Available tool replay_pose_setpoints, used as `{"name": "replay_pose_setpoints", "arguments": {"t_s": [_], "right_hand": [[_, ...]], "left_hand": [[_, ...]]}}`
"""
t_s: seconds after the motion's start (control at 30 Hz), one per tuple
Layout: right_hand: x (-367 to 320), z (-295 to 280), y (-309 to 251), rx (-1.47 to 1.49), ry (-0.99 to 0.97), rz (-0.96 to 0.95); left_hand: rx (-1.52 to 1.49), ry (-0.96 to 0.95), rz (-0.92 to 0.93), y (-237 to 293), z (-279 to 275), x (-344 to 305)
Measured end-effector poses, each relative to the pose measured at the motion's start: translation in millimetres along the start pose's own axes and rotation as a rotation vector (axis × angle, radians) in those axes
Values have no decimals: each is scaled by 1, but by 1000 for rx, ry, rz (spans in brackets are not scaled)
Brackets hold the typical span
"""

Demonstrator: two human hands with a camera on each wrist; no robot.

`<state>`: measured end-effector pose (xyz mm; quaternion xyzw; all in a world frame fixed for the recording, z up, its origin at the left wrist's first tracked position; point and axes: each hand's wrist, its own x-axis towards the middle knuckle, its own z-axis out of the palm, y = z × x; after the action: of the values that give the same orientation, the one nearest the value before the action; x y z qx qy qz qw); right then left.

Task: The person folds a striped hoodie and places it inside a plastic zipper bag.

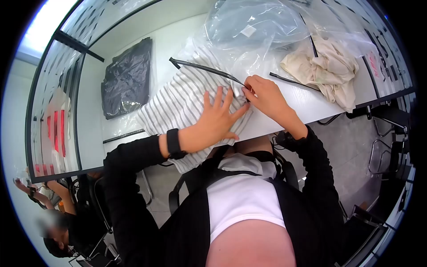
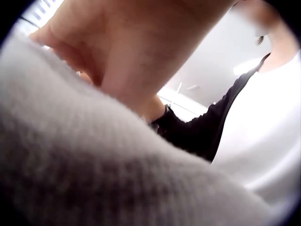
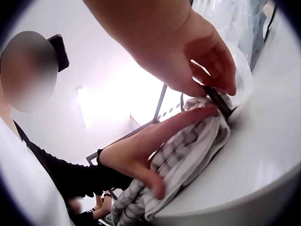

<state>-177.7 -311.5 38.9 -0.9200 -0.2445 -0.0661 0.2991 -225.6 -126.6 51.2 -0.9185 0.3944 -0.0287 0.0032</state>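
A white garment with grey stripes (image 1: 178, 95) lies on the table, its lower part hanging over the front edge. My left hand (image 1: 213, 118) rests on it with the fingers spread. In the right wrist view, a left fingertip comes right up to a dark strip (image 3: 217, 100). My right hand (image 1: 267, 99) pinches this black strip (image 1: 207, 68) at its near end, beside the garment's right edge. From there the strip runs back and left across the garment. Striped cloth (image 2: 117, 155) fills the lower part of the left wrist view.
A folded dark garment (image 1: 126, 78) in clear plastic lies at the left. Clear plastic bags (image 1: 262, 26) cover the back of the white table (image 1: 267, 120). At the right are a crumpled beige cloth (image 1: 329, 66) and another black strip (image 1: 293, 82). Another person (image 1: 66, 227) sits at lower left.
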Motion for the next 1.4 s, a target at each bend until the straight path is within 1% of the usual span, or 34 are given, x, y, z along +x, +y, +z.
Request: {"name": "replay_pose_setpoints", "arguments": {"t_s": [0.03, 0.07, 0.17, 0.2, 0.3, 0.33, 0.43, 0.47, 0.53, 0.57, 0.6, 0.67, 0.7, 0.73, 0.83, 0.87, 0.9, 0.97, 1.0, 1.1, 1.17, 1.23, 1.27, 1.3, 1.37, 1.4], "right_hand": [[0, 0, -1, 17, 9, -4], [-1, 0, -2, 25, 15, -6], [-3, 0, -1, 40, 42, -18], [-4, 0, -1, 38, 57, -26], [-7, 3, -2, -12, 149, -19], [-8, 4, -2, -37, 190, -12], [-10, 4, 1, -155, 123, 12], [-11, 5, 0, -133, 135, -13], [-11, 9, -5, -89, 155, -67], [-10, 10, -9, -7, 159, -103], [-9, 12, -15, 76, 160, -137], [-8, 12, -26, 241, 152, -210], [-10, 10, -33, 246, 144, -229], [-12, 7, -39, 250, 136, -247], [-18, 6, -47, 191, 102, -267], [-19, 7, -45, 145, 97, -283], [-20, 8, -44, 100, 92, -297], [-20, 1, -45, 45, 17, -237], [-21, -2, -45, 18, -22, -205], [-20, -1, -48, 8, 52, -132], [-19, -1, -51, 2, 82, -77], [-15, -1, -54, -3, 120, -51], [-13, -3, -56, -7, 144, -52], [-10, -5, -57, -14, 169, -56], [-5, -3, -52, -66, 180, -62], [-3, -2, -50, -89, 185, -65]], "left_hand": [[41, -13, -2, 1, 8, 2], [43, 36, -2, -4, 18, 7], [-5, -103, 12, -16, 6, 17], [46, 2, 24, -18, 13, 18], [-34, 70, 19, -22, 20, 21], [-162, 89, 7, -25, 14, 22], [-455, 267, -127, -33, -3, 16], [-472, 254, -163, -35, -12, 14], [-518, 301, -201, -38, -20, 12], [-538, 326, -222, -39, -21, 11], [-489, 381, -206, -36, -19, 11], [-461, 345, -225, -35, -11, 13], [-448, 328, -233, -37, -5, 13], [-433, 261, -196, -42, 0, 14], [-221, 327, 11, -43, 1, 25], [-451, 248, -40, -45, 8, 27], [-283, 203, -30, -41, 9, 30], [48, 107, -11, -35, 10, 35], [-64, 9, -12, -36, 8, 38], [102, -256, 186, -32, 7, 50], [93, -183, 404, -53, 38, 49], [5, -387, 428, -58, 28, 48], [-80, -624, 338, -54, -14, 52], [-167, -856, 242, -52, -37, 54], [-490, 0, 295, -67, -26, -4], [-557, -6, 150, -65, -45, -24]]}}
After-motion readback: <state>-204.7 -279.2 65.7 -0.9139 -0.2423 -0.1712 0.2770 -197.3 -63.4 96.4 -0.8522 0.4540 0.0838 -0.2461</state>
